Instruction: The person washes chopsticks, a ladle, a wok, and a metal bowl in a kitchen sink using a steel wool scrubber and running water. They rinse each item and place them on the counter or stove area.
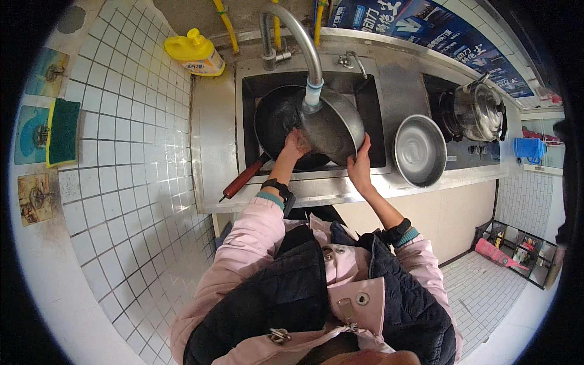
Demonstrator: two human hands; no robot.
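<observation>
A tilted metal bowl [329, 132] is under the tap's spout, above a dark wok [273, 114] in the sink. My right hand [361, 165] grips the bowl's right edge. My left hand [297, 143] is at the bowl's lower left side, over the wok; its fingers are partly hidden and blurred, so whether it grips the bowl is unclear. The wok's red-brown wooden handle [244, 179] sticks out over the sink's front left edge. The steel gooseneck tap [303, 34] arches over the sink [375, 121] and ends right at the bowl.
To the sink's right, another metal bowl [419, 150] stands on the steel counter [214, 150]. Beyond it, a lidded steel pot [479, 112] sits on a gas hob [477, 149]. A yellow jug [196, 54] occupies the back left corner. Beside a small tap [353, 60], the wall meets the counter.
</observation>
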